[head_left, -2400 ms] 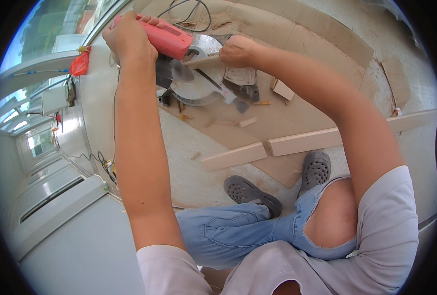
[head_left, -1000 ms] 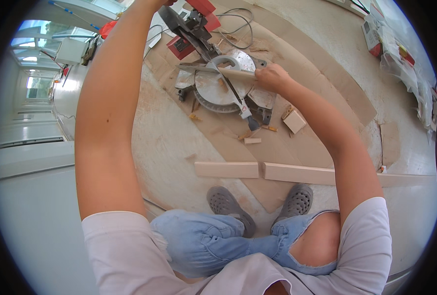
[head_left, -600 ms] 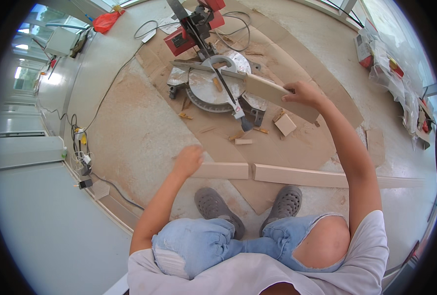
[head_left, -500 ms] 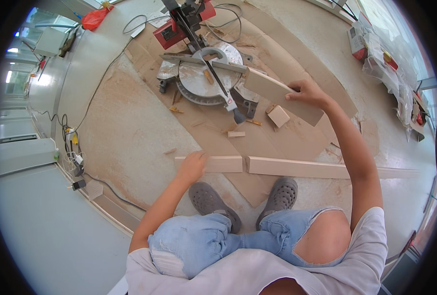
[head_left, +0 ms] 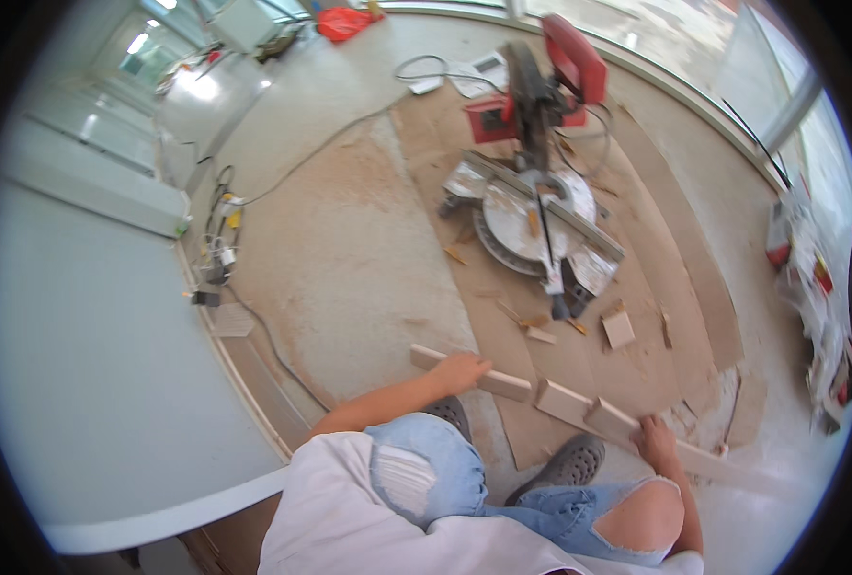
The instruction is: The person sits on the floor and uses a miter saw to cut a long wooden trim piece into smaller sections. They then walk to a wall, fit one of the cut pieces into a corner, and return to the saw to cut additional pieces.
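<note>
Low in front of me, my left hand (head_left: 463, 372) is closed around a short, pale wooden board (head_left: 505, 384) whose ends show on both sides of the fingers. To the right, past a small gap, lies a long board (head_left: 565, 402) of the same kind. My right hand (head_left: 655, 441) is closed on the end of another short board (head_left: 611, 418), which overlaps the long one; whether it rests on it I cannot tell. Farther off stands a red and grey miter saw (head_left: 533, 196), with a wood scrap on its round table.
Brown cardboard (head_left: 593, 335) spreads under the saw, dusted with sawdust. A small wood block (head_left: 618, 327) and several offcuts lie there. A power cable (head_left: 335, 132) runs left to a power strip (head_left: 227, 240). Plastic wrapping (head_left: 821, 307) lies along the right side. My shoe (head_left: 571, 464) is just behind the long board.
My right hand has brought its board from beside the saw down to the long board. The left hand still grips its short board. The whole view has turned, shifting the saw rightward.
</note>
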{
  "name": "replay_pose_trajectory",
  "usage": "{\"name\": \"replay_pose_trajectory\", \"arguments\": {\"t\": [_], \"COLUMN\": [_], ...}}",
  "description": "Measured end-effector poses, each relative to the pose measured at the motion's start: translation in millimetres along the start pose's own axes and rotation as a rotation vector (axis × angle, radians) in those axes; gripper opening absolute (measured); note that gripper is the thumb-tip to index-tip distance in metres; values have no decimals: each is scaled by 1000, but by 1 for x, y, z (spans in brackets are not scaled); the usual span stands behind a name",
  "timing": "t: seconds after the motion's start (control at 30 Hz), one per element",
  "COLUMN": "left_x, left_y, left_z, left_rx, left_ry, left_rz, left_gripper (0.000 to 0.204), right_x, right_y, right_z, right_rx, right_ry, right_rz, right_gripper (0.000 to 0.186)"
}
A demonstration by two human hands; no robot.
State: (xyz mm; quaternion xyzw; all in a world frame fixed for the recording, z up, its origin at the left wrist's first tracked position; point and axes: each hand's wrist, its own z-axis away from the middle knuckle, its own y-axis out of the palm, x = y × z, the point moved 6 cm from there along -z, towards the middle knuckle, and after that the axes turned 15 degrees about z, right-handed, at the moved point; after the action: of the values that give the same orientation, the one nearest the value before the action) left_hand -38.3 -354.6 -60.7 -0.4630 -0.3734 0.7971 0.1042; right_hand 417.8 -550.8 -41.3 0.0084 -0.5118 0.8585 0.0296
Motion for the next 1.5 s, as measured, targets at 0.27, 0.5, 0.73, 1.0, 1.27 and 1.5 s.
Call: {"name": "replay_pose_trajectory", "arguments": {"t": [0.27, 0.5, 0.73, 1.0, 1.27, 1.5], "left_x": [19, -27, -152, -350, -537, -707], "left_y": [-15, -128, -265, -309, -256, -41], "left_z": [24, 81, 188, 331, 490, 624], "left_rx": [137, 1, -531, -626, -907, -1274], "left_ry": [-86, -435, -677, -875, -1097, -1693], "left_rz": [108, 276, 481, 772, 890, 1100], "left_gripper": [19, 24, 30, 37, 39, 48], "right_x": [-21, -116, -117, 15, 228, 300], "right_y": [56, 44, -252, -583, -773, -740], "right_z": [-22, -13, 75, 256, 361, 424], "right_rx": [326, 385, 170, 272, 281, 432], "right_ry": [38, 249, 74, -70, -588, -844], "right_rz": [178, 69, 25, -49, -373, -154], "right_gripper": [81, 64, 49, 55, 53, 49]}}
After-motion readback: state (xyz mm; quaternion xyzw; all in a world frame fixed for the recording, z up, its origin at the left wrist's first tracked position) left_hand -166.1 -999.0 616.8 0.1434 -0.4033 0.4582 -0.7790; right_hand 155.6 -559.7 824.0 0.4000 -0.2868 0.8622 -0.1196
